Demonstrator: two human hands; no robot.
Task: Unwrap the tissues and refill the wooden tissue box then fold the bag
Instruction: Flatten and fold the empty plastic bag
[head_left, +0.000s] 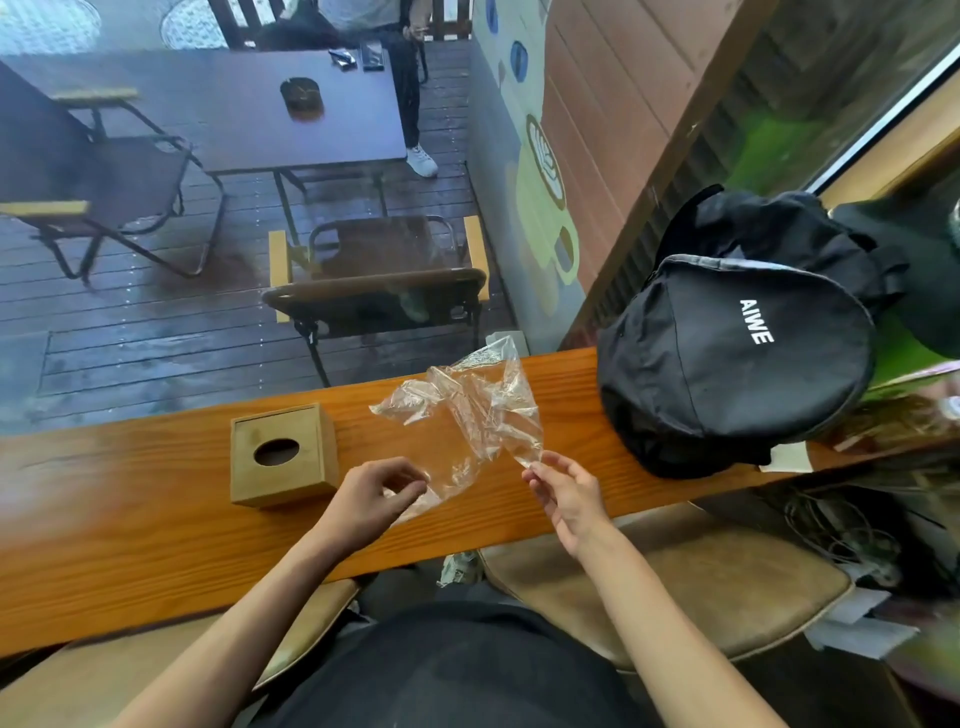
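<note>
A crumpled clear plastic bag (467, 410) hangs above the wooden counter (156, 519), held between both hands. My left hand (371, 501) pinches its lower left corner with curled fingers. My right hand (569, 493) pinches the lower right edge between thumb and fingertips. The wooden tissue box (283, 454) stands on the counter just left of my left hand, with an oval opening on top; no tissue shows through it.
A black backpack (727, 353) lies on the counter's right end, close to the bag. A window pane runs along the counter's far edge, with chairs (379, 291) and a table (234, 109) outside. Cushioned seats (675, 577) are below the counter.
</note>
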